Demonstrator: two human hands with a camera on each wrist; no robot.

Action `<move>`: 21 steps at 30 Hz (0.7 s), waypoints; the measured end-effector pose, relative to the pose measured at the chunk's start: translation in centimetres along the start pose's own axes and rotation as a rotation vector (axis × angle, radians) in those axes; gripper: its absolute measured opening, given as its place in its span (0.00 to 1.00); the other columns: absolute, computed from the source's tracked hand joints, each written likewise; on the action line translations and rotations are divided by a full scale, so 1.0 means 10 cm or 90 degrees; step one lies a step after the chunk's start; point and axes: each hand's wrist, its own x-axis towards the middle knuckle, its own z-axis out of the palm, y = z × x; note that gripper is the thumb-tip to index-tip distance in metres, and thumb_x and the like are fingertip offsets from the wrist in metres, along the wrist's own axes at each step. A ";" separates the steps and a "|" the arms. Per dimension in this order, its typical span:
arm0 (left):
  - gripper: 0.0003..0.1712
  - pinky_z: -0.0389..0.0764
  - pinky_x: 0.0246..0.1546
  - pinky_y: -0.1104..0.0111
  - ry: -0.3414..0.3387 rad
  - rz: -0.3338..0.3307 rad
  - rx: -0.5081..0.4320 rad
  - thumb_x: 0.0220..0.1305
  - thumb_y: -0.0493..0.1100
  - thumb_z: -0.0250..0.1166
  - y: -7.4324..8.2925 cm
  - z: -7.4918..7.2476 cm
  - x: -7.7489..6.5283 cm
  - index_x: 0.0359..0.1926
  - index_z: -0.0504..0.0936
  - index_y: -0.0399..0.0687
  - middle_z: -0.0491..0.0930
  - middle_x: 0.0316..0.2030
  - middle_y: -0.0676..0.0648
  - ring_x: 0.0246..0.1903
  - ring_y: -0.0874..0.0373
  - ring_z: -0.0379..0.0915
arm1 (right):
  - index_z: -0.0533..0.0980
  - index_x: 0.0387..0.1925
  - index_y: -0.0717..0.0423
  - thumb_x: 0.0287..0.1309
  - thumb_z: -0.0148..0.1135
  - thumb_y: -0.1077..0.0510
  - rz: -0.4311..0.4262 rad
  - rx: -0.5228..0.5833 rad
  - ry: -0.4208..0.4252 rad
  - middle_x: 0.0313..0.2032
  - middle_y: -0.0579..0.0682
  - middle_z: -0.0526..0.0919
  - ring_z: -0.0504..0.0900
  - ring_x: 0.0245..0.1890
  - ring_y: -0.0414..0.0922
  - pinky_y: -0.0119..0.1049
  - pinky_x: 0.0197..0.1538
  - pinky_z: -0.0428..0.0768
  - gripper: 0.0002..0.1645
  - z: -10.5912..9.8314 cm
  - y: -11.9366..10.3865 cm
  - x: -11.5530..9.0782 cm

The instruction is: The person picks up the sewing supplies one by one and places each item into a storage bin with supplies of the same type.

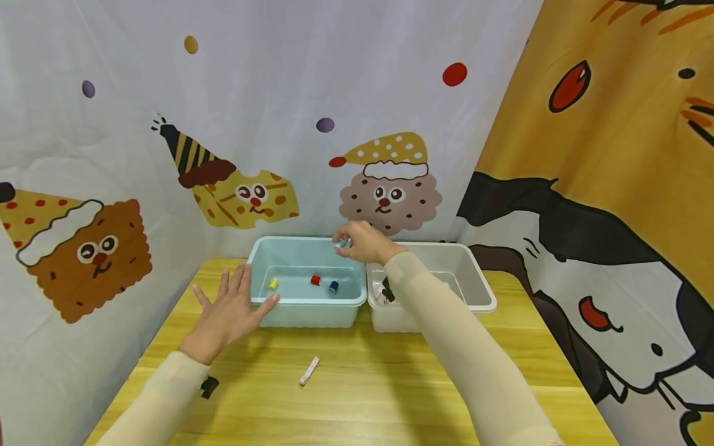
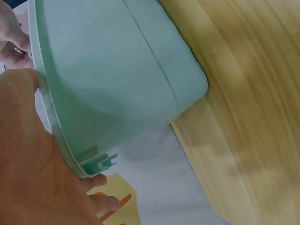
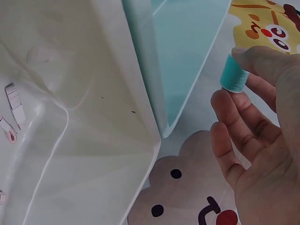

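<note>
A small turquoise spool of thread point(image 3: 234, 75) is pinched between the thumb and fingers of my right hand point(image 1: 365, 241). In the head view that hand is over the back right corner of the light blue bin point(image 1: 304, 314). My left hand point(image 1: 225, 310) has its fingers spread at the bin's left front corner, palm side against the rim. Inside the blue bin lie a yellow spool point(image 1: 273, 284), a red spool point(image 1: 315, 280) and a dark blue spool point(image 1: 333, 287).
A white bin point(image 1: 480, 291) stands right beside the blue one, with small pale patterned pieces point(image 3: 18, 110) inside. A slim white patterned piece point(image 1: 309, 371) lies on the wooden table point(image 1: 346, 402) in front. Behind the bins hangs a printed cloth point(image 1: 268, 74).
</note>
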 end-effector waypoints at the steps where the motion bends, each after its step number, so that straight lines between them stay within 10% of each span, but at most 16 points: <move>1: 0.72 0.14 0.73 0.08 0.000 0.000 -0.001 0.82 0.87 0.47 0.00 0.00 0.00 0.96 0.39 0.35 0.38 0.95 0.28 0.92 0.17 0.30 | 0.91 0.62 0.56 0.80 0.76 0.57 0.002 0.003 0.002 0.54 0.54 0.91 0.93 0.49 0.48 0.44 0.60 0.93 0.16 0.00 0.00 0.00; 21: 0.69 0.15 0.73 0.08 0.007 0.002 -0.001 0.84 0.83 0.50 0.02 0.00 -0.01 0.96 0.40 0.34 0.39 0.95 0.27 0.92 0.17 0.32 | 0.86 0.75 0.45 0.81 0.76 0.44 0.057 -0.067 -0.007 0.79 0.54 0.81 0.80 0.80 0.56 0.65 0.82 0.79 0.28 0.02 -0.10 -0.10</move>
